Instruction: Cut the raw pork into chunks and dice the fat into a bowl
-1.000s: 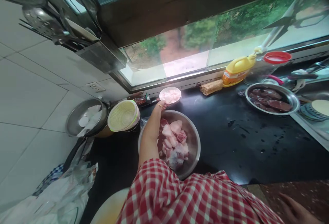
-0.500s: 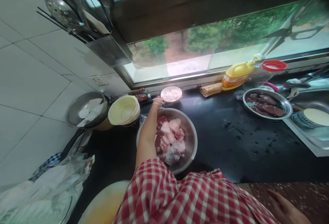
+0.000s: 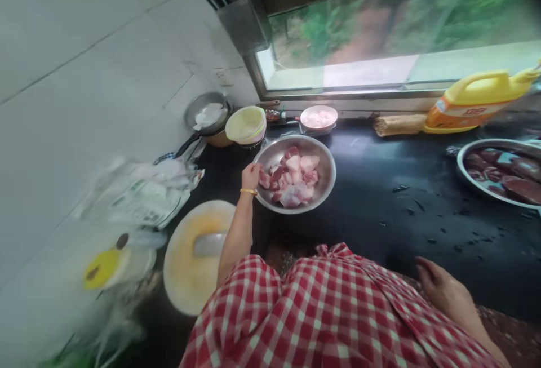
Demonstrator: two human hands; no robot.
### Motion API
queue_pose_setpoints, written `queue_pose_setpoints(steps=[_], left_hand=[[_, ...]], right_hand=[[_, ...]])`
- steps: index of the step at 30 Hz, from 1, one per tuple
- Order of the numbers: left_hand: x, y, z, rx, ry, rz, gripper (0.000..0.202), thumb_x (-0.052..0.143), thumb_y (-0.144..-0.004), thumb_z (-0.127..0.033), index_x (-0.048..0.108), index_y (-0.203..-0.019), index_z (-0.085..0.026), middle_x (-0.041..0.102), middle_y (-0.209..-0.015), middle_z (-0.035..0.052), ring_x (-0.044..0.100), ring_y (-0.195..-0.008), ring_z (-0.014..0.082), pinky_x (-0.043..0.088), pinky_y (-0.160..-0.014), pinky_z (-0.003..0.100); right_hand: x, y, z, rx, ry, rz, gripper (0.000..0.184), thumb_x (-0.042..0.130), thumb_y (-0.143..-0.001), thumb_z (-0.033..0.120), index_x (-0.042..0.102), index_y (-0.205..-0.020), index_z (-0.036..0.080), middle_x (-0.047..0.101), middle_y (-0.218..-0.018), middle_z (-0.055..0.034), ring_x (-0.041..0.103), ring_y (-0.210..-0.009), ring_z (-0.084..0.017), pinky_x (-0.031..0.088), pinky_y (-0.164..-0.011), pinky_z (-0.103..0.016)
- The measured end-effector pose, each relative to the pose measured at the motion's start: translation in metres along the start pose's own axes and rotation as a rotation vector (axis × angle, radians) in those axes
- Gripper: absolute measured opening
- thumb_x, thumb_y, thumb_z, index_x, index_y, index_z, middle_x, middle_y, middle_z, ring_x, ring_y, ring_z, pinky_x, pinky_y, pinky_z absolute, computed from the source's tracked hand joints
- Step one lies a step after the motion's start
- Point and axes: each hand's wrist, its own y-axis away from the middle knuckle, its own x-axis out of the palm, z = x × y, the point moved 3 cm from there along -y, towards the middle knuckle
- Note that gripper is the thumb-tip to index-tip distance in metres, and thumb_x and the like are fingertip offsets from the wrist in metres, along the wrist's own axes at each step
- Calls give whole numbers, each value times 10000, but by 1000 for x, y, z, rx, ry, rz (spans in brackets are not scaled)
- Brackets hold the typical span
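Note:
My left hand (image 3: 251, 176) is closed at the left rim of a wide metal bowl (image 3: 327, 185), with its fingertips partly hidden by the rim. Chunks of raw pink and red meat (image 3: 296, 173) fill the middle of that bowl. My right hand (image 3: 448, 292) hangs by the front edge of the counter, loosely open and holding nothing. To the left of my forearm lies a round cutting board (image 3: 180, 264) bearing a cleaver (image 3: 209, 244). A small white bowl (image 3: 320, 117) of pale meat stands behind the metal bowl.
A metal basin (image 3: 465, 173) of dark red organ meat sits on the right. By the window are a yellow jug (image 3: 477, 100) and a light brown roll (image 3: 399, 124). At the back left stand a yellow-green basket (image 3: 246, 124) and a pan (image 3: 205, 111); plastic bags (image 3: 143, 193) lie nearer.
My left hand has come back from beside the small white bowl to the metal bowl's left rim. The view has swung left, and the cutting board with the cleaver now shows.

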Motion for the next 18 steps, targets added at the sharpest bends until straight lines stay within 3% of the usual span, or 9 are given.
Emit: queue_pose_setpoints(steps=[2, 4, 7, 9, 13, 18], left_hand=[[-23, 56, 16, -74, 28, -97, 198, 498, -746, -288, 590, -777, -115, 551, -593, 4, 358, -416, 53, 256, -423, 182], [-34, 112, 31, -173, 61, -172, 211, 493, -744, -298, 584, -794, -115, 540, -578, -3, 339, -401, 46, 232, -405, 174], [-29, 181, 45, -276, 100, -208, 237, 491, -740, -321, 576, -815, -113, 537, -581, -10, 323, -395, 35, 215, -396, 159], [-17, 213, 48, -309, 103, -186, 253, 498, -734, -338, 575, -816, -112, 537, -584, -12, 319, -390, 33, 206, -388, 158], [11, 243, 42, -286, 55, -113, 272, 502, -738, -360, 589, -811, -113, 551, -597, -3, 346, -410, 41, 226, -398, 162], [51, 231, 37, -174, -34, 82, 294, 488, -772, -379, 609, -798, -112, 567, -609, 17, 393, -452, 52, 295, -450, 169]], right_hand=[[-5, -9, -7, -130, 45, -39, 566, 194, -768, 575, 517, -1119, 270, 496, -1153, -21, 571, -971, -95, 509, -870, -263], [-9, -16, -16, -207, 82, -31, 547, 209, -785, 558, 521, -1131, 270, 496, -1155, -4, 571, -961, -70, 507, -862, -229], [-13, -25, -33, -240, 115, -12, 512, 245, -783, 548, 531, -1124, 296, 500, -1146, 40, 566, -953, -40, 492, -821, -181], [-15, -28, -41, -256, 106, -18, 490, 288, -765, 543, 548, -1104, 304, 511, -1122, 67, 562, -939, -25, 470, -781, -149], [-12, -21, -44, -277, 31, -31, 444, 330, -759, 526, 566, -1075, 322, 507, -1113, 114, 541, -964, 8, 439, -815, -110], [14, 7, -45, -149, -57, 17, 419, 336, -776, 501, 598, -1026, 291, 508, -1112, 103, 526, -984, 12, 428, -886, -111]])
